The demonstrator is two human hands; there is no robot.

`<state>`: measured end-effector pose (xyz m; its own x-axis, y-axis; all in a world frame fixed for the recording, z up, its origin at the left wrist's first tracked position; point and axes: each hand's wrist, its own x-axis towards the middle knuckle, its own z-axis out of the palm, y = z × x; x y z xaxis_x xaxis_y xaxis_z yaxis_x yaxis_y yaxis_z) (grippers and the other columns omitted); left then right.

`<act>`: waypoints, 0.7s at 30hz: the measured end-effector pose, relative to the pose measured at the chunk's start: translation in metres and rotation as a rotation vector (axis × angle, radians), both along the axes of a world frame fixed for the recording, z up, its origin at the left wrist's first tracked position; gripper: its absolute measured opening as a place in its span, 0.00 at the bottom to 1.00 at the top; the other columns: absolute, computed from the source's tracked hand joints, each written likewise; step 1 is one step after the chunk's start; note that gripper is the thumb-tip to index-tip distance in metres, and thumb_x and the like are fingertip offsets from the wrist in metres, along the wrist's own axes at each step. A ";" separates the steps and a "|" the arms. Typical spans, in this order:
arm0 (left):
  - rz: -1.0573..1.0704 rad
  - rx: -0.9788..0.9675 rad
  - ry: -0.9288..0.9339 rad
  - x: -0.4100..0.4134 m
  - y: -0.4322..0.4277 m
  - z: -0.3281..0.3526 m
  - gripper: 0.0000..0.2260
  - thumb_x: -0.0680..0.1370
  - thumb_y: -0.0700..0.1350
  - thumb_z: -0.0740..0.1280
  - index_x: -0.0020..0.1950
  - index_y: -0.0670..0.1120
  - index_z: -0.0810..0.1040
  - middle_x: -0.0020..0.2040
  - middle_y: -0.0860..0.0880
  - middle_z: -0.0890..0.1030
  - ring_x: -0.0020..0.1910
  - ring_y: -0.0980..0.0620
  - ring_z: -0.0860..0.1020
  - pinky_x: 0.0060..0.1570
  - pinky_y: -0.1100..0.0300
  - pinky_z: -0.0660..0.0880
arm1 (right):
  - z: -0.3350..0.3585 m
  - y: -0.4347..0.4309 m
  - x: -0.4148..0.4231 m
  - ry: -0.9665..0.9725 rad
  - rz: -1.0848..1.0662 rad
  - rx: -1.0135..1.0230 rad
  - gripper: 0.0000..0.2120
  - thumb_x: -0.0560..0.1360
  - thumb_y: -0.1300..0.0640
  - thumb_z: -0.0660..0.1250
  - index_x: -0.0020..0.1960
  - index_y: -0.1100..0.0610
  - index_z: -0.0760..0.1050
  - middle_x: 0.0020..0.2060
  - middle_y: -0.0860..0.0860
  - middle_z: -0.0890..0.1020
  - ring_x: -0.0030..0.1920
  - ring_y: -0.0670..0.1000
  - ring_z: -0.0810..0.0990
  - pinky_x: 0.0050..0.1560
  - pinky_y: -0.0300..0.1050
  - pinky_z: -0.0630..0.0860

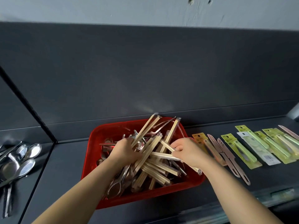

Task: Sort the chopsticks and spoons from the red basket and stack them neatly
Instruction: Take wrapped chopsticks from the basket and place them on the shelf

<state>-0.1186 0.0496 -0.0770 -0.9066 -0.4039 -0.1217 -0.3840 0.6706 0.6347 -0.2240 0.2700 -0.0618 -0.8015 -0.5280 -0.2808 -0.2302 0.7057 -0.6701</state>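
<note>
Red basket [145,198] holds chopsticks [156,169], spoons [115,189]; hands [124,151] [188,151] grip chopsticks

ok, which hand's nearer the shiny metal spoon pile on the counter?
Left. The left hand, gripping wooden chopsticks over the red plastic basket, is right of the shiny metal spoon pile; the right hand is farther right.

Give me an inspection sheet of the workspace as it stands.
Surface: dark counter.
Job's things: red basket holds tangled wrapped chopsticks and metal spoons; a spoon pile lies far left.
Clutter: row of packaged utensils right of the basket.
Hands: left hand grips chopsticks; right hand pinches one pack.
Cables: nothing seen.
Surroundings: dark backsplash, pale wall above.
</note>
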 end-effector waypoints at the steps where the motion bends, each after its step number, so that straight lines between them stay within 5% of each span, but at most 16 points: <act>1: 0.009 0.010 -0.004 -0.002 0.002 0.001 0.11 0.65 0.49 0.76 0.43 0.54 0.77 0.34 0.52 0.81 0.30 0.57 0.77 0.24 0.70 0.68 | 0.000 0.001 -0.001 0.019 0.000 0.002 0.15 0.73 0.57 0.69 0.59 0.50 0.79 0.51 0.47 0.82 0.48 0.46 0.82 0.52 0.48 0.81; 4: 0.008 -0.031 -0.050 -0.011 0.011 0.001 0.18 0.64 0.55 0.77 0.46 0.49 0.76 0.38 0.50 0.82 0.33 0.54 0.79 0.28 0.63 0.72 | -0.002 0.002 -0.002 0.041 0.028 0.027 0.17 0.71 0.55 0.72 0.60 0.48 0.77 0.48 0.43 0.80 0.46 0.45 0.81 0.49 0.47 0.81; 10: -0.007 -0.029 -0.149 -0.020 0.009 0.002 0.12 0.65 0.51 0.74 0.43 0.48 0.77 0.38 0.49 0.82 0.36 0.51 0.81 0.35 0.55 0.78 | -0.002 -0.004 -0.005 0.086 0.097 0.101 0.22 0.67 0.54 0.77 0.59 0.47 0.78 0.48 0.43 0.81 0.46 0.44 0.81 0.48 0.45 0.80; 16: 0.025 0.068 -0.093 -0.019 -0.007 0.003 0.06 0.67 0.46 0.73 0.37 0.50 0.77 0.33 0.51 0.80 0.30 0.54 0.79 0.31 0.60 0.75 | 0.004 -0.010 -0.014 0.232 0.109 0.165 0.21 0.68 0.56 0.75 0.59 0.45 0.77 0.41 0.39 0.79 0.40 0.43 0.81 0.44 0.48 0.82; 18: 0.023 0.130 -0.050 -0.018 -0.011 0.006 0.07 0.68 0.45 0.75 0.35 0.51 0.77 0.29 0.53 0.78 0.26 0.58 0.76 0.26 0.65 0.71 | 0.005 -0.014 -0.016 0.266 0.146 0.188 0.26 0.70 0.56 0.74 0.65 0.43 0.72 0.44 0.40 0.79 0.39 0.44 0.80 0.42 0.48 0.82; 21: -0.007 0.204 0.015 -0.015 -0.016 0.013 0.06 0.68 0.44 0.76 0.40 0.48 0.79 0.33 0.51 0.81 0.30 0.55 0.78 0.32 0.61 0.74 | 0.002 -0.022 -0.020 0.268 0.197 0.211 0.32 0.72 0.57 0.72 0.72 0.44 0.65 0.56 0.47 0.80 0.43 0.47 0.81 0.43 0.47 0.81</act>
